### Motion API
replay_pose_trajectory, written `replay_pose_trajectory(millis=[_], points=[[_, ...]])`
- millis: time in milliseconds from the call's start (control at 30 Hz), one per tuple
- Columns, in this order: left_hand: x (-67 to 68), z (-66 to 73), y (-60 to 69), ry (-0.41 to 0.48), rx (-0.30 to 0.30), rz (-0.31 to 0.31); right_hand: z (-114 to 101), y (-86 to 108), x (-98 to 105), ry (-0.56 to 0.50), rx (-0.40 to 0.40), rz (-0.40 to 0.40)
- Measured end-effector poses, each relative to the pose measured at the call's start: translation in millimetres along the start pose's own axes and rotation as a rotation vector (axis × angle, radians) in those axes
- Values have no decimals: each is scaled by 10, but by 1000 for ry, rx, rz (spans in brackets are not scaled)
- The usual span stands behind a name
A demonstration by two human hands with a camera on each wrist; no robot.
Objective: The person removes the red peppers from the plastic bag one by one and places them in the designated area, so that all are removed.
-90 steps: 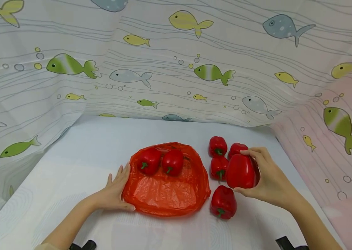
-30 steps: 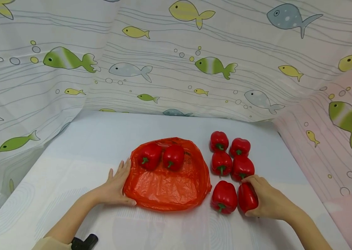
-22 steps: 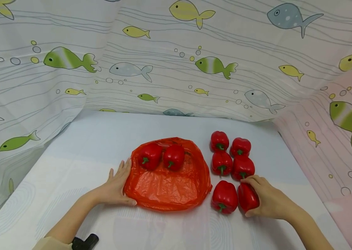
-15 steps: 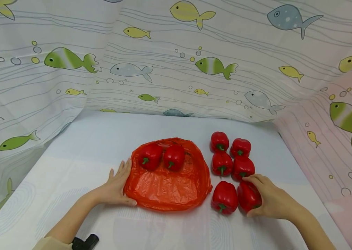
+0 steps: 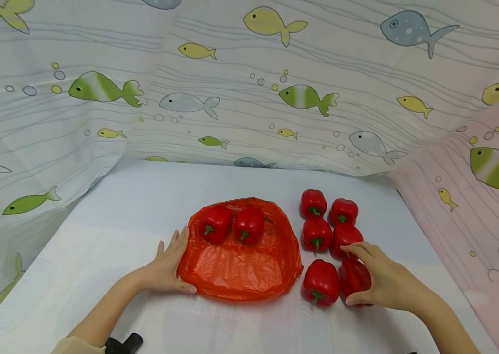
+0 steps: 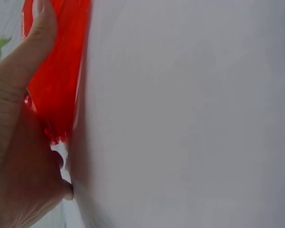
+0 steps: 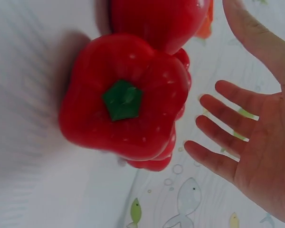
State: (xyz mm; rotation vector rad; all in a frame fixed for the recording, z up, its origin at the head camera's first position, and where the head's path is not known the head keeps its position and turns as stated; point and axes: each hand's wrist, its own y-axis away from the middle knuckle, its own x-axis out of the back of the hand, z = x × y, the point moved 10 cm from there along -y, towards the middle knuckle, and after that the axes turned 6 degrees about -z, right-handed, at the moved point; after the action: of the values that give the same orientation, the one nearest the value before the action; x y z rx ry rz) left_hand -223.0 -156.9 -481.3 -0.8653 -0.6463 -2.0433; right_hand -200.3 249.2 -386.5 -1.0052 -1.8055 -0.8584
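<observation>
An orange-red plastic bag (image 5: 240, 280), spread into a round open shape, sits mid-table. Inside, toward its back, lie a red bell pepper (image 5: 216, 223) and another red bell pepper (image 5: 249, 225). My left hand (image 5: 167, 268) rests against the bag's left side, fingers straight and thumb along the front edge. At the right, my right hand (image 5: 384, 280) is around a front-row bell pepper (image 5: 355, 282). The right wrist view shows that hand (image 7: 266, 142) with spread fingers, apart from the pepper (image 7: 126, 97), whose green stem faces the camera.
Beside the held-over pepper stands a bell pepper (image 5: 321, 282). Behind it are several more: a bell pepper (image 5: 317, 234), one bell pepper (image 5: 346, 238), a far bell pepper (image 5: 313, 203) and a far-right bell pepper (image 5: 343, 211). A fish-print curtain (image 5: 240, 118) encloses the white table (image 5: 152, 191).
Three seconds ago my right hand held a bell pepper above the others. That pepper came down at the front right, turned slightly, and my fingers have let go. The left hand stayed at the bag.
</observation>
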Motion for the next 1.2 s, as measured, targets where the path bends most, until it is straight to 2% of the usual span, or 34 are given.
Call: replay_pose_trajectory(millis=[233,367,667,1033,1200], points=[[-119,32,-69,6,3,-22,-113,61,86,0,25,9],[-144,45,-73,9,11,-21,-183,49,103,12,59,15],[-104,46,-20,21,15,1,-325,-86,136,-14,83,-19],[-44,16,8,3,35,-16,-631,-270,127,-34,156,-44],[11,-8,10,-24,42,-15,-824,-382,168,-39,265,-47]])
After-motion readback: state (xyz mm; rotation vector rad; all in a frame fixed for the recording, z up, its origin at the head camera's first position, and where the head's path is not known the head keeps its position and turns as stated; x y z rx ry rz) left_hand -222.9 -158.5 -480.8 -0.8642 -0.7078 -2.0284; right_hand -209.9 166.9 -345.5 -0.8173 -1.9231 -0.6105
